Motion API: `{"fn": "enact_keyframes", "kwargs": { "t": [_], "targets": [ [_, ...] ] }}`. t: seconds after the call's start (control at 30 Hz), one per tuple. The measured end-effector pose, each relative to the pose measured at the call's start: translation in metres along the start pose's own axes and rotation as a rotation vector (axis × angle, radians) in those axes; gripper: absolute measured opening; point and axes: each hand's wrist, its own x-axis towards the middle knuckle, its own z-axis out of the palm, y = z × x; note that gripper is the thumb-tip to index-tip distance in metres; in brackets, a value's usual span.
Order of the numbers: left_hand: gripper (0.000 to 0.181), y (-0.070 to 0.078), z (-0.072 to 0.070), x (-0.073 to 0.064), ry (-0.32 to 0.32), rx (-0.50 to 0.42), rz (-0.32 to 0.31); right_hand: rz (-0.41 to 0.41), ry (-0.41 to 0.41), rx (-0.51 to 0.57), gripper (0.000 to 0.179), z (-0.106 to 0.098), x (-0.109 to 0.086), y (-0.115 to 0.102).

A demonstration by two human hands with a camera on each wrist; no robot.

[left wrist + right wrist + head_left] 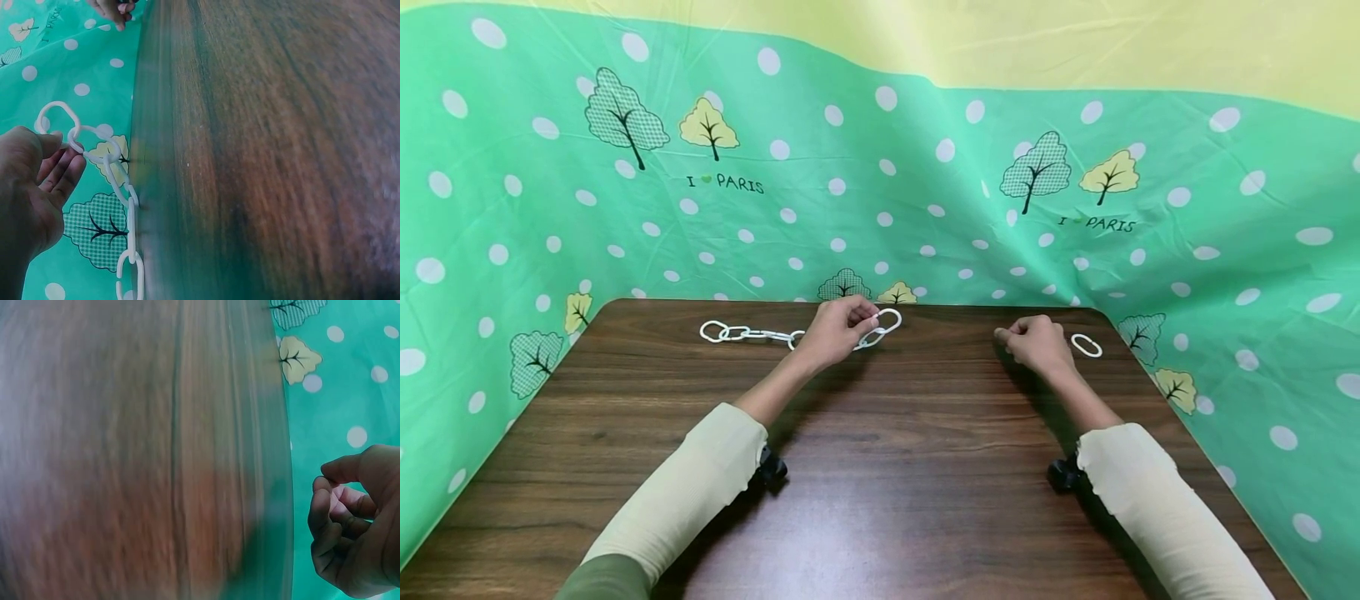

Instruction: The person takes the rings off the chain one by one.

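My left hand (pixel 837 332) is above the far part of the table, pinching a white plastic chain (pixel 131 225) near its end between thumb and fingers. The end link (pixel 890 320) stands up past the fingertips in the head view. From there the joined links run down and left, partly behind the hand; the far-left link (pixel 713 332) lies on the wood. My right hand (pixel 1036 343) hovers near the far right of the table with loosely bent fingers and nothing between them. Just right of it lies a single loose white link (pixel 1086 346).
The dark wooden table (pixel 880 467) ends close to a green dotted cloth (pixel 820 192) hung behind and at both sides. Black wrist cameras (pixel 770 468) sit under the light sleeves.
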Motion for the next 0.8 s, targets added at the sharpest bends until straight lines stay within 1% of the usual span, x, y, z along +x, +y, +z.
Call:
{"fn": "enact_keyframes", "kwargs": {
  "t": [0.17, 0.37, 0.5, 0.6, 0.63, 0.8],
  "targets": [
    [0.014, 0.000, 0.000, 0.000, 0.001, -0.005, -0.002, -0.002, -0.013, 0.014, 0.041, 0.007, 0.000, -0.007],
    [0.014, -0.001, 0.001, 0.001, -0.003, -0.008, 0.000, -0.037, -0.027, 0.028, 0.041, 0.014, -0.003, -0.017],
    [0.013, -0.002, 0.000, 0.001, -0.001, -0.007, 0.003, -0.039, -0.042, 0.060, 0.040, 0.018, -0.002, -0.023],
    [0.013, -0.002, 0.000, 0.001, 0.001, -0.006, 0.003, -0.054, -0.056, 0.090, 0.040, 0.021, -0.001, -0.026],
    [0.013, -0.001, 0.000, 0.001, 0.001, -0.005, 0.003, -0.084, -0.059, 0.125, 0.041, 0.025, 0.006, -0.018],
    [0.013, -0.001, 0.000, 0.000, -0.004, -0.004, -0.005, -0.119, -0.063, 0.139, 0.040, 0.032, 0.005, -0.026]
  ]
}}
